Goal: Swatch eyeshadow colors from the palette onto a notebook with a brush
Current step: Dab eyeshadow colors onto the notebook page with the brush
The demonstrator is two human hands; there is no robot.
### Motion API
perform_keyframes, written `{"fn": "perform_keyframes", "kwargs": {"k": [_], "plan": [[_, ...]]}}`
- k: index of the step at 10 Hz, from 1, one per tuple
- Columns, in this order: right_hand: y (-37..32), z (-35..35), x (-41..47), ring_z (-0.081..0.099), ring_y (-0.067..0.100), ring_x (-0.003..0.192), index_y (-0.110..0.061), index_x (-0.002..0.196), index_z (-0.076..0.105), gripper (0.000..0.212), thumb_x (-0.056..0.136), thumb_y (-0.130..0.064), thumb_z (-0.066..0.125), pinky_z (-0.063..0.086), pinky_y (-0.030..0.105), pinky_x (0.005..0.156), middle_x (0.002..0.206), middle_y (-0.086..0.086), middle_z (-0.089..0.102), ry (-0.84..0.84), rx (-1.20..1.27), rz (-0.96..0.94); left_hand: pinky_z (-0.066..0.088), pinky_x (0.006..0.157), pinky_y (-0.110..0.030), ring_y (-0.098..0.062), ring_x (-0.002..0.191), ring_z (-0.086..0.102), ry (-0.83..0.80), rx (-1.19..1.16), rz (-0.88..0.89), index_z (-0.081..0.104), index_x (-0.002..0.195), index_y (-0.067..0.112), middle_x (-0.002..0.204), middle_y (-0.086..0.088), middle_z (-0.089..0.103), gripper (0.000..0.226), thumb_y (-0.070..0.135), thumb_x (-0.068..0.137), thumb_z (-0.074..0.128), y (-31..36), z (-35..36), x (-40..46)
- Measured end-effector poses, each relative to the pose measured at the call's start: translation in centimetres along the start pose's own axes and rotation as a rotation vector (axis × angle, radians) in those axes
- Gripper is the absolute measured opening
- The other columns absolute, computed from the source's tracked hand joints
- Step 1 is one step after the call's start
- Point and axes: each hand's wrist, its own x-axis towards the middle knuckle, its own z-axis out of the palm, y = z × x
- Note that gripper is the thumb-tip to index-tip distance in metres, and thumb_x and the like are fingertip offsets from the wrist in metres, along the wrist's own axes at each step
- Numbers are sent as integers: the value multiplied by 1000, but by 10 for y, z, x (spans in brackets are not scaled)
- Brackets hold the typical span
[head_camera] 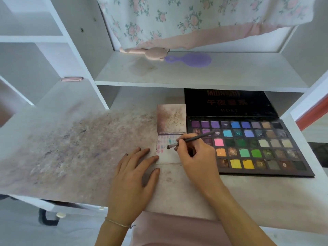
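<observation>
Head cam | R hand [193, 157] pinches brush [191, 140] over notebook [168, 157] | L hand [134, 167] flat, steadying | risk: smears neighbouring swatches if page slips

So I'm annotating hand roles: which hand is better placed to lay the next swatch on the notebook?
Right. The right hand already grips the brush, tip over the notebook page; the left hand lies flat, fingertips at the notebook's edge.
</observation>
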Motion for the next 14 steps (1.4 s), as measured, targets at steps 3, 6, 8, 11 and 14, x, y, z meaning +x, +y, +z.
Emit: {"fn": "perform_keyframes", "kwargs": {"k": [3, 6, 8, 11, 14], "plan": [[4, 4, 0, 61, 21, 75, -16, 88, 63, 8, 87, -18, 55, 51, 45, 68, 75, 2, 66, -50, -67, -34, 41, 98, -48, -23, 117, 52, 13, -10, 4, 66, 106, 22, 120, -1, 61, 39, 42, 82, 43, 0, 1, 0], [5, 5, 0, 56, 19, 67, -14, 86, 63, 10, 88, -19, 55, 49, 44, 65, 72, 1, 63, -73, -130, -39, 40, 99, -47, -21, 119, 50, 12, -13, 2, 66, 107, 22, 121, -1, 60, 40, 43, 83, 42, 0, 1, 0], [5, 5, 0, 54, 14, 66, -16, 85, 62, 9, 88, -19, 54, 49, 37, 63, 71, -3, 60, -73, -129, -38, 42, 97, -50, -23, 118, 52, 15, -9, 4, 66, 107, 20, 120, -2, 60, 40, 42, 83, 42, 1, 1, 0], [5, 5, 0, 50, 7, 67, -17, 86, 63, 19, 85, -27, 47, 44, 26, 63, 71, -8, 56, -78, -132, -42, 39, 99, -46, -23, 118, 51, 15, -6, 1, 66, 107, 21, 120, -2, 60, 40, 42, 83, 42, 1, 1, 0], [5, 5, 0, 50, 5, 67, -17, 89, 62, 16, 87, -24, 49, 44, 24, 62, 71, -10, 54, -87, -135, -46, 37, 100, -46, -22, 118, 50, 14, -10, -4, 66, 107, 21, 121, -1, 60, 41, 43, 83, 41, 2, 1, 1]]}}
